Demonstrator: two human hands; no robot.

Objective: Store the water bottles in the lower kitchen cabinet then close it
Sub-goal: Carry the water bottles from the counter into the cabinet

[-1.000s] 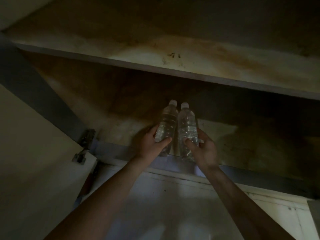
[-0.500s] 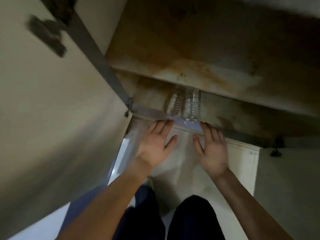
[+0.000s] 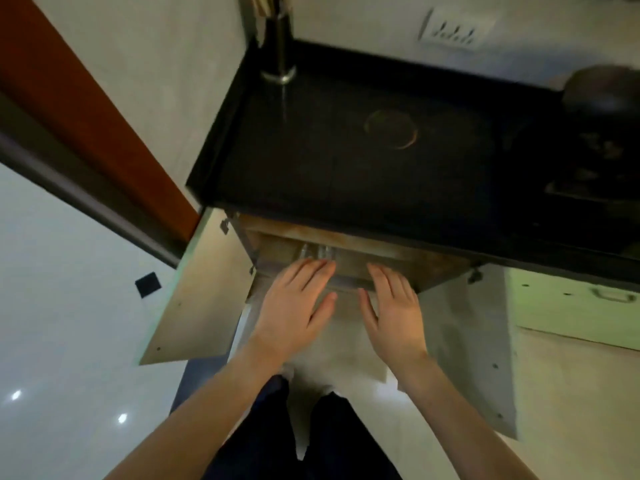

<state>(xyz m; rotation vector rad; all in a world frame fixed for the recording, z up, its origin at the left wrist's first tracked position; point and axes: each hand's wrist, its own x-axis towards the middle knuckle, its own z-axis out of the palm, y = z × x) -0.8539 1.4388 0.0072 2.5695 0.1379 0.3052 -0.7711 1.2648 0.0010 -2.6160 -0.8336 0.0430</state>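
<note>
Two clear water bottles (image 3: 317,252) stand side by side on the bottom shelf of the lower cabinet (image 3: 398,261), only partly visible under the shelf above. My left hand (image 3: 298,306) hovers flat in front of the cabinet opening, fingers apart, holding nothing. My right hand (image 3: 393,310) is beside it, also flat and empty. Both cabinet doors hang wide open: the left door (image 3: 201,299) swings out to the left, the right door (image 3: 464,348) to the right.
A black countertop (image 3: 346,168) with a steel cylinder (image 3: 278,46) overhangs the cabinet. A dark rounded pot (image 3: 602,95) sits at its right end. A pale green drawer front (image 3: 571,306) lies to the right. My legs in dark trousers (image 3: 304,434) stand below.
Both hands let go of the bottles and drew back out of the cabinet. My view rose from inside the cabinet to above the countertop.
</note>
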